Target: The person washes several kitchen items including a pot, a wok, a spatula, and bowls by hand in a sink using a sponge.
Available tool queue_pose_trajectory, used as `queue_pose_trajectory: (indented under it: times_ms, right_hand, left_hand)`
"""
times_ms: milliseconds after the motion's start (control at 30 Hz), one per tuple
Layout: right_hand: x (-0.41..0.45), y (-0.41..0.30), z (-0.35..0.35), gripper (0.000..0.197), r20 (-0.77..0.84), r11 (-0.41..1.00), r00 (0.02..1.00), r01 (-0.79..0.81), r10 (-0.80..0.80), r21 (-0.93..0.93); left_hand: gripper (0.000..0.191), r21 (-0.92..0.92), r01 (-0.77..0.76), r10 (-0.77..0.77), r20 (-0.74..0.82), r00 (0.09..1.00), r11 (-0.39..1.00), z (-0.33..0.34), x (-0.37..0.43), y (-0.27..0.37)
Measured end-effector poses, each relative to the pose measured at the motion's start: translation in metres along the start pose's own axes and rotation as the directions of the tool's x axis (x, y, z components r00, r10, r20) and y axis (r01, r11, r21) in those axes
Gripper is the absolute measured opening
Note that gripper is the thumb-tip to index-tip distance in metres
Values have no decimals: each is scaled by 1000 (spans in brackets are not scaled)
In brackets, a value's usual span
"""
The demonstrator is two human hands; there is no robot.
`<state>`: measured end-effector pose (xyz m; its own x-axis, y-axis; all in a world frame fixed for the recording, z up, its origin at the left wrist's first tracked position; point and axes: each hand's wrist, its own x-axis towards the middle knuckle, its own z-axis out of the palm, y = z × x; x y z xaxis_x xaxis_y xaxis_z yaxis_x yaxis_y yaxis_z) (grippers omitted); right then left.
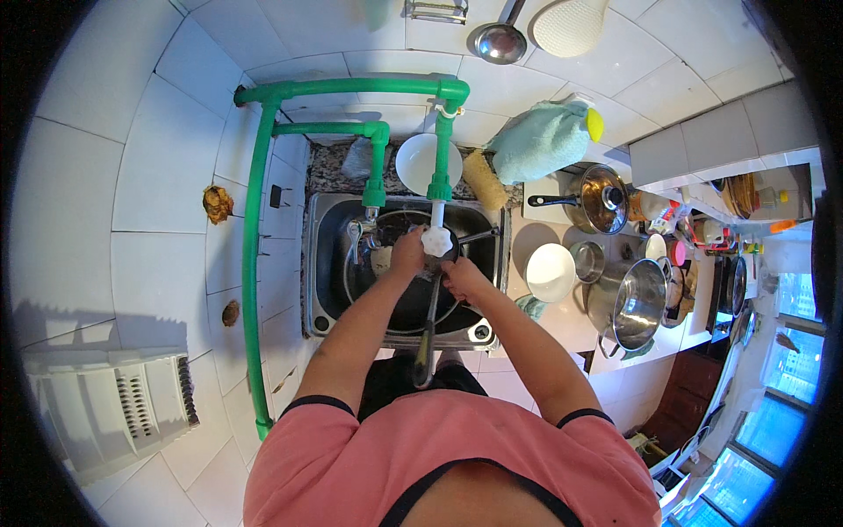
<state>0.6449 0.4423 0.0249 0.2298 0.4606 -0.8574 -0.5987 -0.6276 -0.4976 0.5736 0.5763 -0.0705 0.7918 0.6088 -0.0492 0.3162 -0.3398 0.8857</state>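
Note:
My left hand (409, 253) is over the sink (319, 263), beside the white tap outlet (436, 242). Its fingers are partly hidden, and what they touch cannot be made out. My right hand (465, 280) grips a dark long-handled pan (453, 249) near the root of its handle. That handle (427, 349) sticks out over the sink's front edge towards my body. Most of the pan is covered by the tap outlet and my hands. Below lies a large round dark vessel (402, 324) in the basin, with a pale item (380, 261) inside it.
Green pipes (355, 86) run above the sink to a metal tap (356, 230). Behind it stand a white plate (421, 161) and a loofah (485, 179). On the right counter are a white bowl (550, 273), a steel pot (632, 306) and a lidded saucepan (600, 199).

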Motion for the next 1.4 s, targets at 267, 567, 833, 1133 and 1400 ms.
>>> queue_pose_trajectory:
  times_ms: [267,567,833,1133,1400]
  right_hand:
    - [-9,-16,8,23,-96,946,992,107,-81,307]
    - [13,1,5,19,55,984,994,102,-95,-144]
    - [42,-2,13,14,-38,872,943,290,-331,-395]
    - [112,23,-21,32,-53,886,885,458,-462,-66]
    - [-31,-11,-14,33,220,928,951,271,-217,-255]
  left_hand:
    - [40,-136,623,-511,453,731,770,-16,-16,26]
    - [35,145,-198,112,459,881,969,-27,14,39]
    - [28,253,3,-57,206,977,968,-41,25,21]
    - [46,-806,581,-437,564,700,-108,35,1,7]
    - [60,-605,70,-447,657,607,-793,86,32,-117]
